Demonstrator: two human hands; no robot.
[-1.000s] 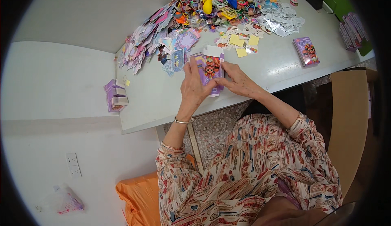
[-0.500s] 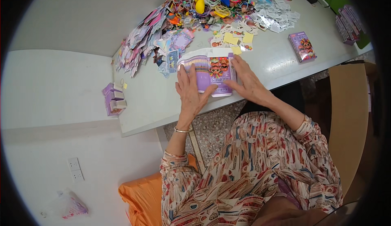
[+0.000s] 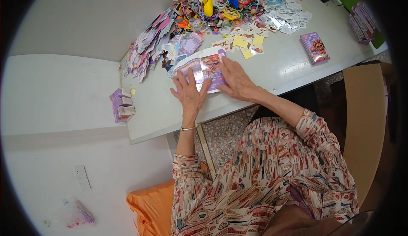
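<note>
Rests a spread left hand [image 3: 191, 96] on the carton [image 3: 209, 65] and an outstretched right hand [image 3: 239, 83] along its right side, near the front edge of the desk [image 3: 159, 108], but could crease it by pressing unevenly or tip it off by overpulling.

The carton [image 3: 210, 68] is purple and red, white along its 12 o'clock edge. From it: a many-coloured heap [image 3: 212, 13] at 12, pink-and-lilac cards [image 3: 148, 45] at 10, yellow slips [image 3: 241, 42] and silvery packets [image 3: 290, 17] at 2, tan cardboard [image 3: 364, 130] at 4, a cream shirt [image 3: 272, 163] patterned red and blue at 5, an orange bag [image 3: 153, 206] at 7.
</note>
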